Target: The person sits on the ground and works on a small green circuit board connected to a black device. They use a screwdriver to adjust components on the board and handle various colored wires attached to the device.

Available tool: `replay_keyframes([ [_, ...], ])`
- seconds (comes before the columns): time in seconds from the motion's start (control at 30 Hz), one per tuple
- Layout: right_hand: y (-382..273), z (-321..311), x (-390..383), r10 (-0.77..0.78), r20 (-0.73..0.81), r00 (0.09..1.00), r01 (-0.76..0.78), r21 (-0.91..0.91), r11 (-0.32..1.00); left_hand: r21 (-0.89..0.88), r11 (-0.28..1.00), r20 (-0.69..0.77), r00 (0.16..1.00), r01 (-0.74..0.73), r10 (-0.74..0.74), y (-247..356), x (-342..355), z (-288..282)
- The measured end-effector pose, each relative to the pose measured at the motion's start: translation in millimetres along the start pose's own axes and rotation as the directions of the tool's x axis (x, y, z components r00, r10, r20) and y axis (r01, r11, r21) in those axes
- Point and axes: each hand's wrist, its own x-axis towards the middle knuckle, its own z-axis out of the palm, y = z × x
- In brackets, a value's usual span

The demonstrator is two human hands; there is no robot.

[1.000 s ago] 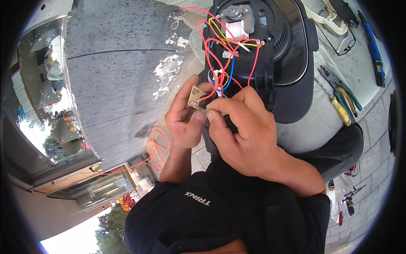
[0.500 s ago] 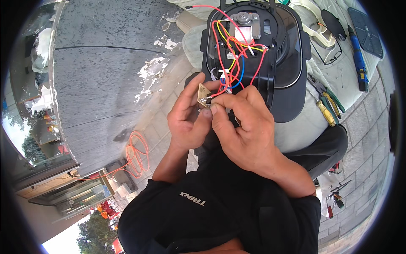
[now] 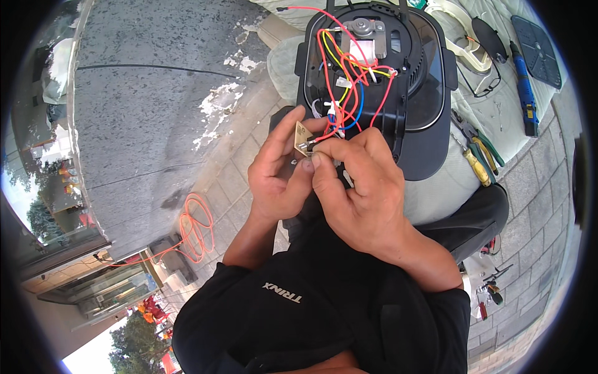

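My left hand (image 3: 276, 174) holds a small tan circuit board (image 3: 301, 134) on edge, with metal terminals facing right and a red wire (image 3: 326, 134) running from it. My right hand (image 3: 355, 184) is closed, its thumb and forefinger pinched at the board's lower edge beside the terminals; the small piece between them is mostly hidden. Just beyond both hands lies an open black appliance (image 3: 414, 149) with a round motor housing (image 3: 362, 28), a white-labelled part and a tangle of red, yellow and blue wires.
Pliers (image 3: 483, 143), a screwdriver (image 3: 476, 166), a blue pen-shaped tool (image 3: 524, 93), glasses (image 3: 489, 87), a cream plastic part (image 3: 476, 59) and a black plate (image 3: 537, 50) lie right. A grey weathered panel (image 3: 143, 131) and orange coiled cable (image 3: 196, 227) are left; more tools (image 3: 495, 293) rest low right.
The board and both hands have shifted slightly right and up in the picture as the view moved, with the surroundings sliding left. The board now stands more edge-on; the hands keep their grip.
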Motion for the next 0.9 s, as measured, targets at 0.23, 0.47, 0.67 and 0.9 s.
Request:
replay_keyframes([
  [0.23, -3, -1, 2, 0.0, 0.01, 1.0, 0.001, -0.063, 0.998, -0.027, 1.0, -0.02, 1.0, 0.014, -0.015, 1, -1, 2],
  [0.47, -7, -6, 0, -0.1, 0.033, 0.994, 0.105, -0.236, 0.966, -0.017, 1.0, 0.005, 1.0, -0.015, 0.015, -2, -2, -1],
  [0.67, -7, -4, -2, -0.178, 0.036, 0.983, 0.18, -0.309, 0.934, -0.074, 0.997, -0.015, 0.999, -0.037, 0.036, -4, -3, 3],
  [0.9, -11, -9, 3, -0.024, 0.078, 0.997, 0.042, -0.238, 0.97, -0.045, 0.998, -0.015, 0.999, -0.039, 0.038, -3, -1, 6],
])
